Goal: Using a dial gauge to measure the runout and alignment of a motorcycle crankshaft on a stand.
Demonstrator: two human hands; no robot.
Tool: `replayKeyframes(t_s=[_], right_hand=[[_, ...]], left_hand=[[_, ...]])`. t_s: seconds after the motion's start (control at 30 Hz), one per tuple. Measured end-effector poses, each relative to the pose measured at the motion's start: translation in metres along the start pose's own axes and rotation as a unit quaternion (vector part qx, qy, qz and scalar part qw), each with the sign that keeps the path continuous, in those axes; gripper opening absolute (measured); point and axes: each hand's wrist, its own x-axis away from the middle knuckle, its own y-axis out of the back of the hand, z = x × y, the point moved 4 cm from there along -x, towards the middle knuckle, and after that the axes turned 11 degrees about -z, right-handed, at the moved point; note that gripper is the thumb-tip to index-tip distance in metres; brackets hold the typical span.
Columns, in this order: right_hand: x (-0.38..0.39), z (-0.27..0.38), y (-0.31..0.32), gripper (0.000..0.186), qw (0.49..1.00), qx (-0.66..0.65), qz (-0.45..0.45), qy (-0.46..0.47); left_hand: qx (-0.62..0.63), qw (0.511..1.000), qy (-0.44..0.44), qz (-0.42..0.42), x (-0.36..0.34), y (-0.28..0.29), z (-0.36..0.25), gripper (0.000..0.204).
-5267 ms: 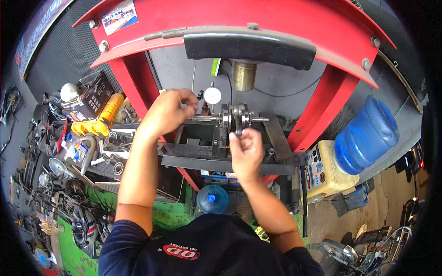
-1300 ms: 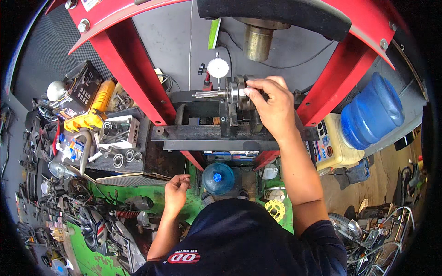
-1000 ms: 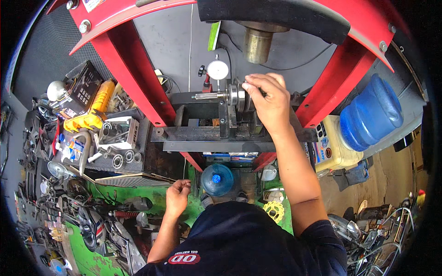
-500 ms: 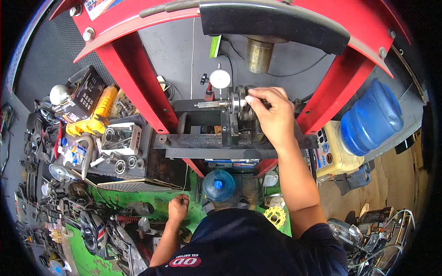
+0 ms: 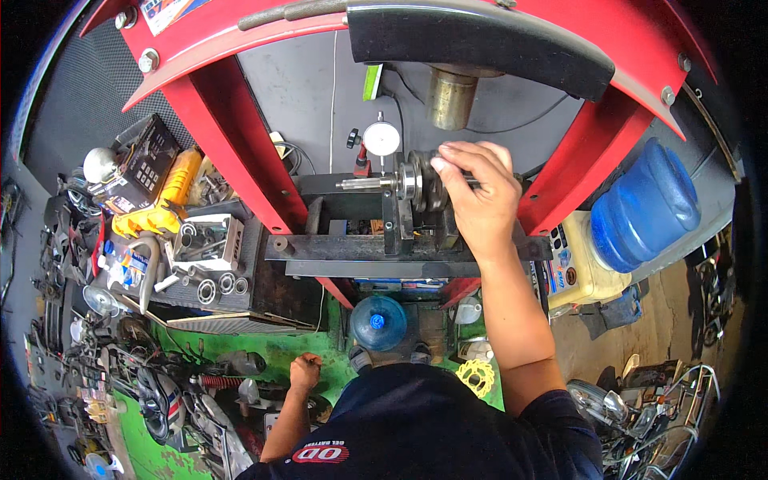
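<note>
A crankshaft [image 5: 410, 181] lies level across a black steel stand [image 5: 398, 226] inside the red press frame, its thin splined end pointing left. Thumb and fingers of my right hand [image 5: 480, 184] are closed on the round webs at its right side, partly hiding them. A dial gauge [image 5: 382, 138] with a white face stands above the shaft, its stem reaching down to the shaft near the bearing. Beside the gauge is its red-and-black holder [image 5: 362, 160]. My left hand [image 5: 306, 371] hangs low at my side, fingers curled, with nothing visible in it.
Red press posts [image 5: 232, 136] flank the work, with a metal ram [image 5: 450, 96] overhead. Bearings [image 5: 208, 290], a box of metal parts [image 5: 210, 242] and a yellow tool [image 5: 178, 192] crowd the left bench. Blue water jugs [image 5: 646, 204] stand right and below.
My right hand has shifted slightly on the crankshaft, its fingers now more extended over the webs. My left hand has dropped a little.
</note>
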Motion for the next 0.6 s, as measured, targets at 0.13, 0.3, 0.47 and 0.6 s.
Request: replayKeyframes(t_s=[0.13, 0.3, 0.47, 0.6], right_hand=[[0.007, -0.023, -0.006, 0.015, 0.994, 0.032, 0.088, -0.055], [0.000, 0.009, 0.003, 0.014, 1.000, -0.024, -0.010, 0.001], [0.012, -0.016, -0.009, 0.014, 0.999, 0.024, 0.044, -0.015], [0.003, 0.002, -0.003, 0.013, 0.998, 0.011, 0.038, -0.040]], left_hand=[[-0.122, 0.991, -0.016, 0.044, -0.003, -0.026, 0.033, 0.022], [-0.229, 0.957, -0.147, 0.099, 0.007, -0.062, 0.092, 0.023], [-0.243, 0.932, -0.216, 0.162, 0.011, -0.073, 0.101, 0.029], [-0.326, 0.889, -0.264, 0.183, 0.017, -0.068, 0.103, 0.037]])
